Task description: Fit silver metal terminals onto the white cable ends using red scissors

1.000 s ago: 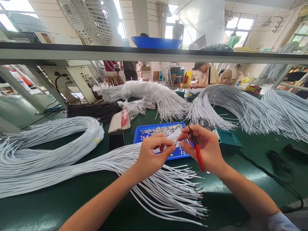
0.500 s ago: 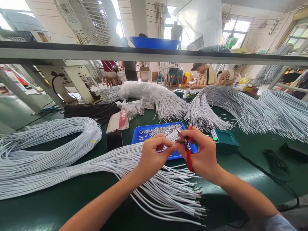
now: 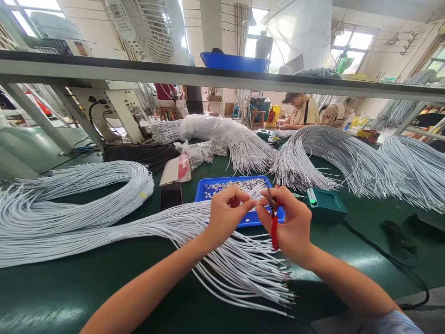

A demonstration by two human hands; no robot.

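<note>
Over the blue tray (image 3: 200, 191), my left hand (image 3: 224, 213) pinches what looks like the end of a white cable, mostly hidden by its fingertips. My right hand (image 3: 294, 225) is wrapped around red-handled scissors (image 3: 274, 232), dark blades pointing up and away. Its thumb and forefinger are close to the left fingertips. Small silvery metal pieces (image 3: 217, 186) lie in the tray, with white cable ends over them. Under my left forearm runs a bundle of white cables (image 3: 139, 228), its stripped ends fanned out toward the right.
A coiled cable bundle (image 3: 134, 185) lies at left, near a phone (image 3: 171, 197) and a card (image 3: 175, 169). A green device (image 3: 327, 206) with a lit button stands right of the tray. More cable bundles (image 3: 347, 148) lie behind. A shelf (image 3: 236, 76) spans above; a person (image 3: 301, 111) sits beyond.
The view has shifted slightly. The scissors have turned more upright, and their blades, spread apart before, now look closer together. Both hands stay near each other above the tray.
</note>
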